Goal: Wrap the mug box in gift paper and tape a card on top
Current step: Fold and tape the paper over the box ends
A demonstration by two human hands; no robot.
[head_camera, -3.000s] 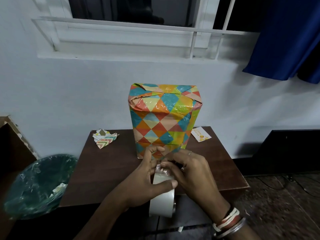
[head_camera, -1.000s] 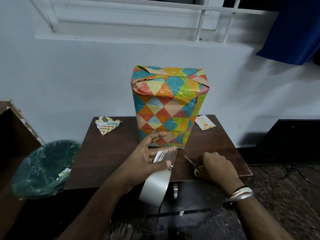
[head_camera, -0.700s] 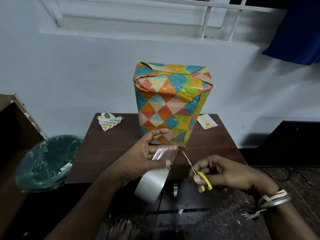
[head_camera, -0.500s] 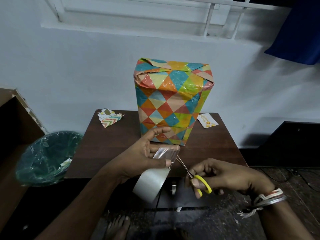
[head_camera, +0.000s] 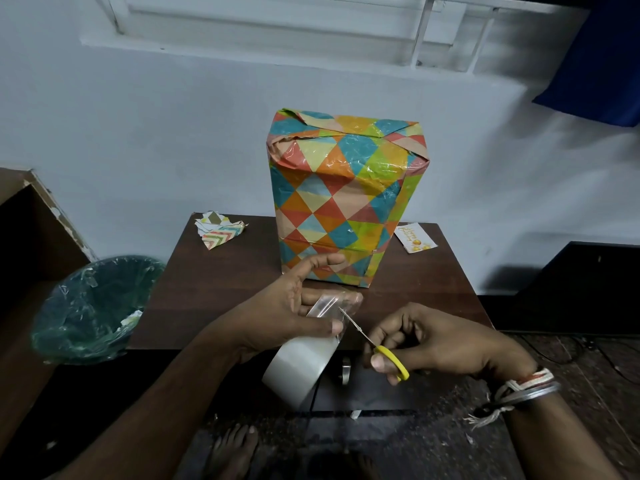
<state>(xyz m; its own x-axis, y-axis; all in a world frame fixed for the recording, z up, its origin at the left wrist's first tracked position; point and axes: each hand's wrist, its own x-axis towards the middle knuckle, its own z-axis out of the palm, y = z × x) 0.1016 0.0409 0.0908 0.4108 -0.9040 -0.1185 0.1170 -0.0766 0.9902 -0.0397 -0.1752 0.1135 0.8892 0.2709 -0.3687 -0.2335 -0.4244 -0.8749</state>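
The mug box [head_camera: 343, 199], wrapped in paper with coloured triangles, stands upright on the brown table [head_camera: 214, 296], its top folds closed. In front of it my left hand [head_camera: 287, 310] holds a roll of clear tape [head_camera: 298, 368] with a pulled strip stretched across its fingers. My right hand [head_camera: 440, 344] grips small yellow-handled scissors [head_camera: 377, 344], whose blades touch the strip. A small white card [head_camera: 415, 238] with orange print lies flat on the table, right of the box.
A crumpled scrap of patterned paper [head_camera: 220, 231] lies at the table's back left. A bin with a green liner [head_camera: 93, 306] stands left of the table, beside a wooden cabinet [head_camera: 31, 230]. A white wall is right behind the table. My bare feet [head_camera: 235, 448] show below.
My right hand picked the scissors up from the table and brought the blades to the tape strip. My left hand kept holding the roll and the strip.
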